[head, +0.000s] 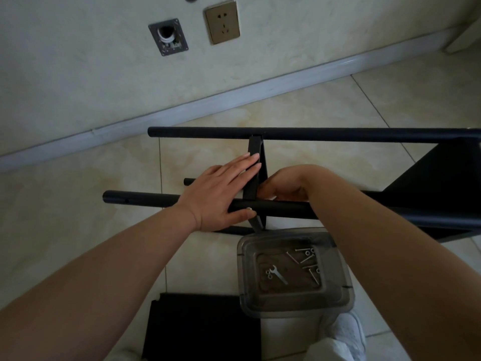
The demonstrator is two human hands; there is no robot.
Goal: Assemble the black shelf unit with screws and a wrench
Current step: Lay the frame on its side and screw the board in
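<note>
Landmark: the clear plastic tub (335, 300) on the floor tiles; every place below is given from it.
Loose shelf panel (203, 327): a flat black panel lying just left of the tub, nearer the person; not yet fitted, by the look of it.
Shoe (346, 332): a white shoe touching the tub's near right corner.
Wrench (279, 274): small flat spanner lying in the tub, untouched.
Screws (305, 259): several long screws and a few washers or nuts lie loose in the tub, so fastening is left to do.
Shelf unit (286, 208): black tube frame lying on its side just beyond the tub; one shelf at the far right seems already fixed.
Cross panel (253, 175): a narrow black shelf edge standing between the near tube and the far tube, beyond the tub.
Screw head (249, 208): a silvery head sits in the near tube where that panel meets it, apparently started.
Left hand (221, 194): fingers spread flat, pressing the panel and near tube; thumb beside the screw head.
Right hand (286, 188): curled behind the near tube at the joint; what it pinches cannot be told.
Progress: roughly midway, I judge.
</note>
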